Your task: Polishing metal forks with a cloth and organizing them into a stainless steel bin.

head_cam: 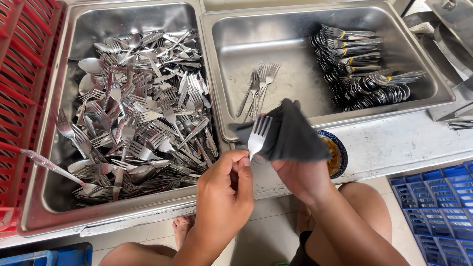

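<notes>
My left hand [227, 186] pinches the handle of a steel fork [258, 138], tines pointing up. My right hand [301, 176] holds a dark grey cloth [290, 134] bunched against the fork's head. Both hands hover over the front rim between two steel trays. The left tray [58, 123] is heaped with several loose forks and spoons [143, 108]. The right tray [231, 74] holds a few loose forks [258, 88] in the middle and neat rows of stacked forks and spoons [359, 64] at its far right.
A red plastic crate [22, 88] stands at the far left. A blue crate [441, 207] sits at the lower right, another blue edge [49, 256] at the lower left. A small patterned dish [337, 155] lies beneath the cloth. My knees and a bare foot show below.
</notes>
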